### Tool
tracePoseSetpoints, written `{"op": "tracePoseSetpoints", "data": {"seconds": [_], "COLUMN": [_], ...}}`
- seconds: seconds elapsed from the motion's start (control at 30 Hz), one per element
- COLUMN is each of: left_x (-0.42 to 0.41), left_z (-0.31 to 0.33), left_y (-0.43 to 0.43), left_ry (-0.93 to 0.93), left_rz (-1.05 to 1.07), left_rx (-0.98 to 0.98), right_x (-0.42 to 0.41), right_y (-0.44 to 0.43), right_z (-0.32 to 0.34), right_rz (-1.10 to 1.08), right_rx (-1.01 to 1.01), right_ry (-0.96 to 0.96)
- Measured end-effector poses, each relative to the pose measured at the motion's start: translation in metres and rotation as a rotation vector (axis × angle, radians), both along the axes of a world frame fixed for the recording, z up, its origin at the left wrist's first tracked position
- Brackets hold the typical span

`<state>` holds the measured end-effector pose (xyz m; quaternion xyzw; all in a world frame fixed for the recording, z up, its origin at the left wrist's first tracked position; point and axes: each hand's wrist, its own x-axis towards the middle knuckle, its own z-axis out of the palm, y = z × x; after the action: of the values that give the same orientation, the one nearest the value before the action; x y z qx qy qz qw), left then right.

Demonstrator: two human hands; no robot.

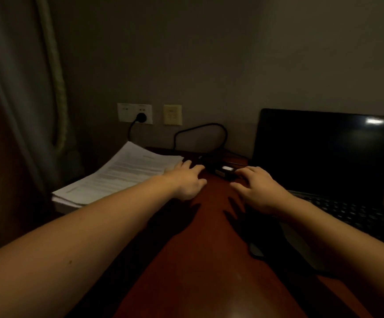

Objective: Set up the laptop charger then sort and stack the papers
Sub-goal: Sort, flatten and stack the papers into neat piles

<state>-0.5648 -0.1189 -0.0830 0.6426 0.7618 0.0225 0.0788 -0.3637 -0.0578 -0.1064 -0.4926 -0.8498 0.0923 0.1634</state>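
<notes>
A dim room set up as a small work corner, perhaps in a hotel or home. A reddish wooden tabletop (204,260) stands against a plain wall with sockets (135,113), beside a curtain (19,88). It carries an open laptop (324,152) and printed papers (117,177).

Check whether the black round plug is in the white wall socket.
In: the black round plug sits in the white wall socket, cable trailing down.

The single view comes from a wide-angle camera worn on the person's head, set above the desk (209,260) and facing forward and down toward the wall (209,65) behind it. It sits close: both forearms run up from the bottom corners, and the left hand (187,182) and right hand (258,191) reach mid-frame. The papers (122,177) fall at the left, the laptop (324,152) at the right (its keyboard runs off the frame), and the wall socket (135,113) sits left of centre.
</notes>
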Motion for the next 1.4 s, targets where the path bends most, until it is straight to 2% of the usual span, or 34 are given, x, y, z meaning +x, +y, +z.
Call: {"op": "tracePoseSetpoints", "data": {"seconds": [0.2,0.47,0.73,0.8,0.97,1.1,1.27,1.4], "left_x": [0.119,0.295,0.428,0.452,0.497,0.524,0.554,0.572], "left_z": [-0.003,-0.016,-0.018,-0.019,-0.031,-0.030,-0.029,-0.024], "left_y": [0.024,0.051,0.057,0.061,0.087,0.114,0.155,0.180], "left_ry": [-0.015,-0.040,-0.047,-0.057,-0.173,-0.248,-0.351,-0.392], "left_rz": [-0.245,-0.463,-0.729,-0.727,-0.659,-0.637,-0.393,-0.364], "left_rx": [0.063,0.256,0.160,0.100,-0.108,-0.109,-0.135,-0.167], "right_x": [0.124,0.326,0.497,0.520,0.534,0.538,0.549,0.559], "right_y": [-0.010,-0.018,-0.059,-0.064,-0.063,-0.059,-0.052,-0.043], "right_z": [-0.007,-0.012,-0.041,-0.048,-0.056,-0.055,-0.057,-0.061], "right_rz": [-0.190,-0.416,-0.799,-0.876,-0.888,-0.923,-0.892,-0.855], "right_rx": [0.068,0.028,-0.040,-0.073,-0.091,-0.058,-0.022,-0.024], "right_ry": [-0.004,-0.044,-0.070,-0.078,-0.071,0.000,0.077,0.120]}}
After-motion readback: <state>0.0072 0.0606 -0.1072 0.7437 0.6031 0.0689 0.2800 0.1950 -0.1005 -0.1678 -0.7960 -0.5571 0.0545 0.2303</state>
